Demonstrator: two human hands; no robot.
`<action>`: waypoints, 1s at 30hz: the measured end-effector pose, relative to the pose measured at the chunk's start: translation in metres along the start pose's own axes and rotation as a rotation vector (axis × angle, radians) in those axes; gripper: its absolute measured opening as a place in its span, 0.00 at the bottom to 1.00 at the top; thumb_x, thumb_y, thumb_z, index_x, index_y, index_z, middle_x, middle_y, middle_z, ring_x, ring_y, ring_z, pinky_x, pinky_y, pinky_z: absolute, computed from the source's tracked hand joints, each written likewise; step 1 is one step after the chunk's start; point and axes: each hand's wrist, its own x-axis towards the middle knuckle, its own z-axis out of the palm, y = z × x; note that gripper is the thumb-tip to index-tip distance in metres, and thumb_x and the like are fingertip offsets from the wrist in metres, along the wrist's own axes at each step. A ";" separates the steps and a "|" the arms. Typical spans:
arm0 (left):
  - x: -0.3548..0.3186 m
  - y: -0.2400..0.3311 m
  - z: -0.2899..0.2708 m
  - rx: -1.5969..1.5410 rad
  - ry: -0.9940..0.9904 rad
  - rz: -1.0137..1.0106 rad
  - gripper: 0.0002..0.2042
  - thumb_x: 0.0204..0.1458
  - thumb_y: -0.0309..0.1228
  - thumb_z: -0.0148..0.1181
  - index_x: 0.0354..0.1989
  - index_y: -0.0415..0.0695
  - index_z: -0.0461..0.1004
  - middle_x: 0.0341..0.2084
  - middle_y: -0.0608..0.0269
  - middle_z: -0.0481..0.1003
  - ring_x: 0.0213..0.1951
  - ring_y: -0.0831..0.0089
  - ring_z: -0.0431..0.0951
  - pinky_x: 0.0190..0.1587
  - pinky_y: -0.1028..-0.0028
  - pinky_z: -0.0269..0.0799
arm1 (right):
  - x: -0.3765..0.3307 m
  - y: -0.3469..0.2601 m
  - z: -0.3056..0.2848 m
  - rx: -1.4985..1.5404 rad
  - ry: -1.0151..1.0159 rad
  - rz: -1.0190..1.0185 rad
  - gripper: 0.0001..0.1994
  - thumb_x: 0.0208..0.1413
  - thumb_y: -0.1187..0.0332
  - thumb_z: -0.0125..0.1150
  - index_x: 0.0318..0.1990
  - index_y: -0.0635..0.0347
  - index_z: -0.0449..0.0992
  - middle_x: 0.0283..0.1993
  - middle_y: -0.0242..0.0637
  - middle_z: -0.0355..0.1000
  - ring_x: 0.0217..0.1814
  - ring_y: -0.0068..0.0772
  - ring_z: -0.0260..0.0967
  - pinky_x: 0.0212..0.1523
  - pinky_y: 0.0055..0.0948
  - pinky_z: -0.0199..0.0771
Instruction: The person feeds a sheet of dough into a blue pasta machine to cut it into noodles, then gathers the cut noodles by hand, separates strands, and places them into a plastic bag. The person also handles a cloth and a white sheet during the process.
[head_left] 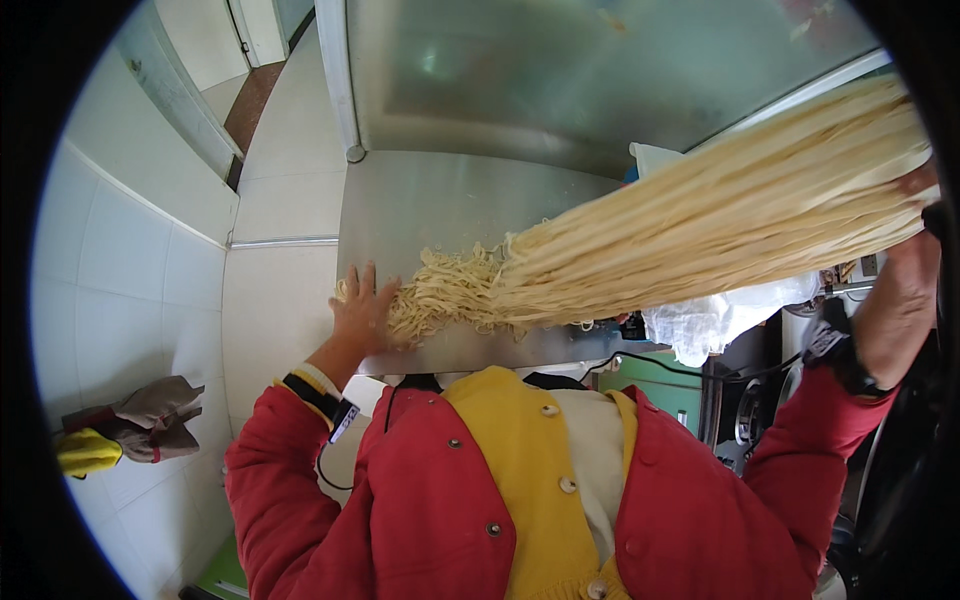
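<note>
White tiled walls and a pale tiled floor (285, 200) frame a stainless steel desk (420, 205), with a greenish metal panel (560, 70) rising at its far side. Stretched across the view is a thick bundle of long, pale fresh noodles (720, 220): its upper end is lifted high at the right rim of the picture, and its loose lower end lies in a tangled heap on the front part of the desk. The left hand (360, 310) is spread open, fingers flat, pressing on or just beside the heaped ends. The right hand (915, 215) appears closed around the raised end, though the picture's rim hides most of it, so the exact grip is hard to read. A likely trouble is strands slipping from the raised hand or snapping under their own weight, since the bundle hangs unsupported between hand and desk; the heap also sits near the desk's front edge and could slide off onto the red jacket (420, 500) or the floor. No printed package or sign is legible. Crumpled white plastic bags (720, 320) sit just beyond the desk's right end, below the noodles, beside a green box-like surface (660, 385). At the lower left, a brown cloth (150, 410) and something yellow (85, 452) hang against the wall.
</note>
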 end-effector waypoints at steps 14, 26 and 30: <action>0.063 0.067 0.012 -0.765 0.154 0.562 0.18 0.45 0.28 0.60 0.46 0.43 0.69 0.43 0.50 0.72 0.46 0.48 0.72 0.50 0.60 0.70 | -0.060 0.136 0.047 -0.009 0.219 0.138 0.14 0.48 0.72 0.64 0.42 0.71 0.73 0.30 0.39 0.74 0.24 0.28 0.71 0.32 0.28 0.75; 0.121 -0.045 -0.004 0.044 -0.064 0.564 0.31 0.56 0.43 0.53 0.66 0.43 0.57 0.68 0.54 0.53 0.71 0.57 0.47 0.66 0.46 0.47 | -0.101 0.160 0.034 0.010 0.448 0.229 0.25 0.42 0.70 0.74 0.47 0.72 0.70 0.34 0.38 0.75 0.30 0.29 0.74 0.32 0.27 0.77; 0.176 -0.049 -0.035 0.316 0.017 0.119 0.34 0.59 0.53 0.43 0.69 0.43 0.51 0.71 0.59 0.45 0.72 0.60 0.40 0.68 0.46 0.42 | -0.107 0.167 0.036 -0.052 0.532 0.313 0.28 0.37 0.70 0.78 0.46 0.70 0.72 0.36 0.37 0.76 0.33 0.26 0.74 0.37 0.26 0.76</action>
